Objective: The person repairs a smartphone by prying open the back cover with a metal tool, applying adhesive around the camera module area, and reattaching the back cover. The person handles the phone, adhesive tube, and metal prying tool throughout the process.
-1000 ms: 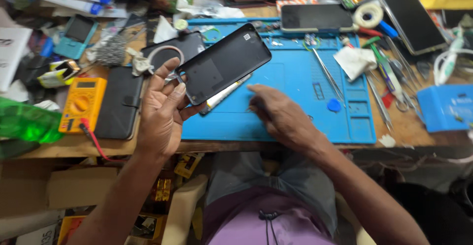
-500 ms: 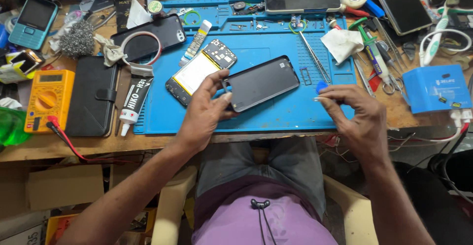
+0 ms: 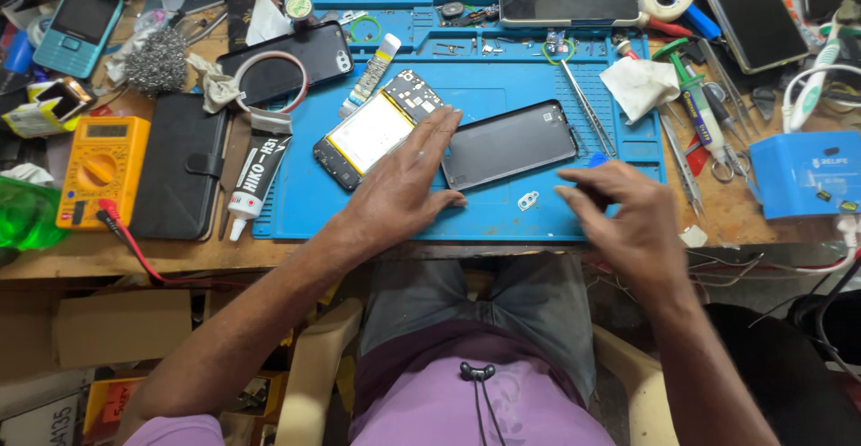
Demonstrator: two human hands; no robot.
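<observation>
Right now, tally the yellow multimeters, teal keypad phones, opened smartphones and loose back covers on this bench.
Yellow multimeters: 1
Teal keypad phones: 1
Opened smartphones: 1
Loose back covers: 1
Total: 4

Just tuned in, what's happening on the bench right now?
A person sits at a cluttered bench with a phone taken apart on a blue mat. The left hand rests across the opened phone body, its battery side up, and touches the dark back cover lying beside it. The right hand hovers at the mat's right edge, pinching something small and blue. A tiny metal bracket lies loose between the hands. Tweezers lie nearby.
</observation>
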